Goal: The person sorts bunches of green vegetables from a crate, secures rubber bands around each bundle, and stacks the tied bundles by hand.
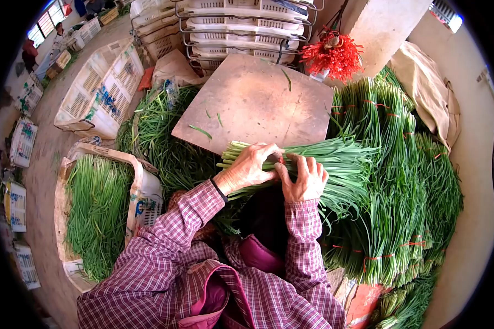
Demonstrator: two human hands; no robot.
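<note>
A bunch of garlic chives (343, 164) lies across my lap at the near edge of a square board (252, 104), pale stems to the left and green leaves to the right. My left hand (250, 167) wraps round the stem side, its fingers closed. Close beside it, my right hand (304, 178) curls over the middle of the bunch. A bit of red tie (280, 160) shows between the two hands; its ends are hidden by my fingers. Several scraps of leaf lie on the board.
Red-tied chive bundles (389, 175) are piled at the right. A crate of loose chives (134, 164) stands left, with more loose greens (170, 131) beside the board. Red ties (333, 55) hang at the back near stacked white crates (241, 33). Other people are far left.
</note>
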